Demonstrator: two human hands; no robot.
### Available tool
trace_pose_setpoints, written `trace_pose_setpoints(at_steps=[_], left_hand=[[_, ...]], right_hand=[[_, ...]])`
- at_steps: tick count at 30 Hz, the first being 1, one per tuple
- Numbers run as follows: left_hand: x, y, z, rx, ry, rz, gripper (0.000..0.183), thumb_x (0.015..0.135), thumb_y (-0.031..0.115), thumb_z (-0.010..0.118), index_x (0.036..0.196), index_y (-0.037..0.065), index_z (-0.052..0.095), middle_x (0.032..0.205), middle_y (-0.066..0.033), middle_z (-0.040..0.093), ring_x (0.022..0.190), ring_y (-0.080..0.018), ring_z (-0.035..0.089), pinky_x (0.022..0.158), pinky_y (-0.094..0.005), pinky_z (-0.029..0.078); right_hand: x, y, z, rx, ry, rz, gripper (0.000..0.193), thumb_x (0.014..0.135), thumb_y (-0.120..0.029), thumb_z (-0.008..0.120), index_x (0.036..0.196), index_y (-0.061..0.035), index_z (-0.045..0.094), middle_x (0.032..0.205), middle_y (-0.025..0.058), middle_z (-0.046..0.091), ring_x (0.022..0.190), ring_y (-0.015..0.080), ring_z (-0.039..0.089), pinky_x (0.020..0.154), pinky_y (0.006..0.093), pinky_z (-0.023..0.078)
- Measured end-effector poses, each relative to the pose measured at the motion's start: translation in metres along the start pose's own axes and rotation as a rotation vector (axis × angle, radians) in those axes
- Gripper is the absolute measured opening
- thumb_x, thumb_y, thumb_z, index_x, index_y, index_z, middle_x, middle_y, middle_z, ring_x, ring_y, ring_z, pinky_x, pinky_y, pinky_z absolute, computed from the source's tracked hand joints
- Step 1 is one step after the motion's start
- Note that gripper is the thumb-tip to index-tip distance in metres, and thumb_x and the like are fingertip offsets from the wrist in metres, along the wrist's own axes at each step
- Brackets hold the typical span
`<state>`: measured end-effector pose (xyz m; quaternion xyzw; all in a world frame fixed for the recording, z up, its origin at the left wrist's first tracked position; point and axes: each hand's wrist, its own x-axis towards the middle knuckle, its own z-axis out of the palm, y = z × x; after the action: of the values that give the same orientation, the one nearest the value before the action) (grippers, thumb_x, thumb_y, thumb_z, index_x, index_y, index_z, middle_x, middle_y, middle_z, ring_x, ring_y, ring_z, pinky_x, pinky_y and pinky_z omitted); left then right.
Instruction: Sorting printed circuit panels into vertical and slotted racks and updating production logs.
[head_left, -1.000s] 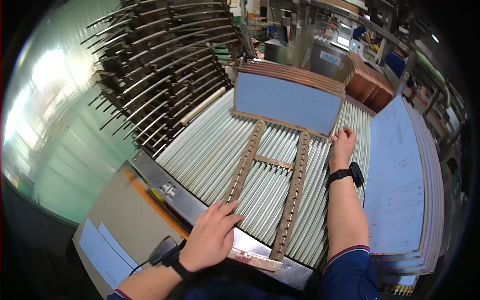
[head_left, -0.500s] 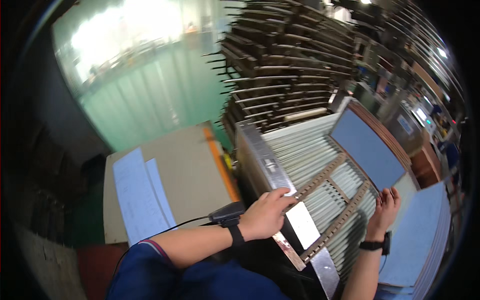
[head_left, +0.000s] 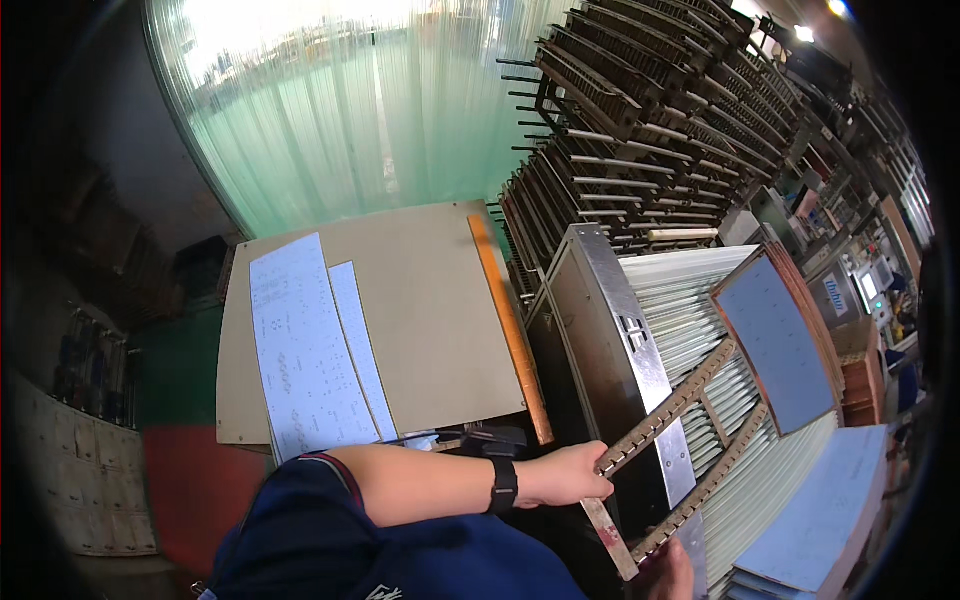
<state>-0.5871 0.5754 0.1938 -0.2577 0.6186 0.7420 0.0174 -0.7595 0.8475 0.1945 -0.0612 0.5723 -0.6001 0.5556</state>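
A brown ladder-shaped slotted rack [head_left: 692, 392], with two notched rails and crossbars, lies tilted over the pale ribbed rollers [head_left: 672, 296] and juts past the metal edge toward me. My left hand [head_left: 565, 474] is closed around the near corner of its left rail. At the lower border, my right hand [head_left: 672, 576] is curled at the near end of the right rail, partly cut off and a little blurred. Beyond the rack's far end leans a blue panel [head_left: 778, 335] with a copper-brown edge, at the front of several similar panels.
Left of me, a beige board surface [head_left: 430, 330] carries two pale blue printed sheets [head_left: 305, 345] and an orange strip [head_left: 505, 330]. Many slotted racks [head_left: 640, 130] are stacked behind the metal-sided machine [head_left: 630, 330]. More blue panels [head_left: 825, 510] lie at right. A translucent strip curtain [head_left: 350, 130] hangs behind.
My right hand has come from beside the leaning blue panel down to the rack's near end. My left hand has moved to the near corner and closed there. The view has shifted.
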Motion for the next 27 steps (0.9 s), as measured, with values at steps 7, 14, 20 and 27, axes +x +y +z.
trace_pose_setpoints(at_steps=[7,14,20,27], left_hand=[[-0.033,-0.026,0.027,-0.018,0.054,0.077,0.031,0.091,0.023,0.065,0.105,0.001,0.049,0.089,-0.0099,0.055,0.083,-0.0172,0.054,0.073,-0.0342,0.047],[-0.086,-0.04,0.034,-0.002,0.132,0.097,0.032,0.093,0.024,0.066,0.106,0.002,0.048,0.088,-0.0074,0.054,0.081,-0.0133,0.053,0.071,-0.0314,0.047],[-0.13,-0.055,0.038,-0.157,0.228,0.135,0.033,0.094,0.023,0.065,0.109,0.002,0.045,0.088,-0.0051,0.056,0.078,-0.0121,0.053,0.07,-0.0307,0.047],[-0.187,-0.077,0.028,-0.309,0.383,0.175,0.03,0.094,0.021,0.064,0.11,0.003,0.047,0.092,-0.0025,0.054,0.083,-0.0091,0.051,0.075,-0.0286,0.047]], right_hand=[[-0.017,0.009,0.098,0.037,0.373,-0.275,0.016,0.096,-0.018,0.06,0.103,-0.0044,0.057,0.079,0.004,0.059,0.07,0.0131,0.056,0.064,0.0256,0.047],[-0.03,0.031,0.094,-0.136,0.249,-0.337,0.01,0.096,-0.014,0.06,0.098,-0.0063,0.053,0.078,0.0033,0.059,0.062,0.0107,0.053,0.058,0.0228,0.041],[-0.035,0.031,0.111,-0.165,0.135,-0.265,0.014,0.096,-0.015,0.061,0.101,-0.0068,0.051,0.078,0.0043,0.058,0.062,0.012,0.054,0.057,0.0245,0.045],[-0.034,0.037,0.153,-0.139,-0.044,-0.199,0.022,0.094,-0.01,0.062,0.11,-0.0053,0.048,0.081,0.0061,0.058,0.062,0.0135,0.055,0.058,0.0264,0.048]])
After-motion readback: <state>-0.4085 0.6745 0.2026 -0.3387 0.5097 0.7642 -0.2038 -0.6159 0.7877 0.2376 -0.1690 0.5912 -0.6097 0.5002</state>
